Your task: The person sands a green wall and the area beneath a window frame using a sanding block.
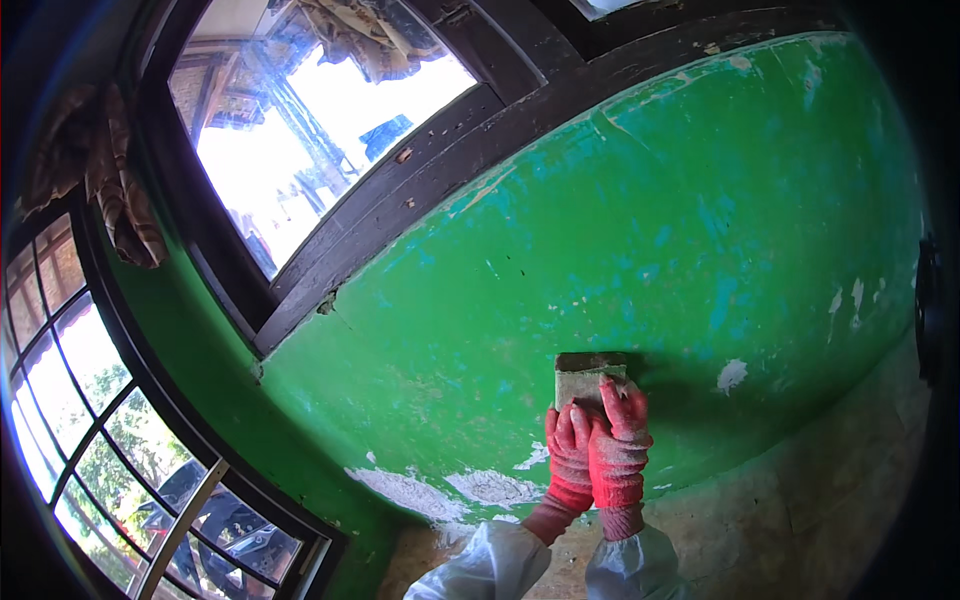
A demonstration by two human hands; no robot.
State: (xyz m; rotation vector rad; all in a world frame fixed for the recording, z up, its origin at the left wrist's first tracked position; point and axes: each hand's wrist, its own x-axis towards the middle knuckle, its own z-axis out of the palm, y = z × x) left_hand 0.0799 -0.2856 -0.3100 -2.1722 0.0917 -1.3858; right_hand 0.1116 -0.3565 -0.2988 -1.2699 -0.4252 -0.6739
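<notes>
Both of my hands wear dusty red knit gloves and press a worn sanding block [574, 388] against a green painted wall [480, 337]. My left hand [569, 450] grips the block's lower left part. Just beside it, my right hand [621, 439] holds the block's right side, its fingers reaching up over the face. The block is pale and dusty with a dark strip along its top edge. Around it the green paint is scuffed, with blue patches showing through. Bare whitish plaster [491, 487] shows low on the wall, to the left of my wrists.
A dark wooden window frame [390, 195] runs above the wall. At the left stand a barred window [112, 420] and a bunched curtain [127, 187]. The floor [757, 517] meets the wall's lower edge. A dark round object [930, 311] is at the far right.
</notes>
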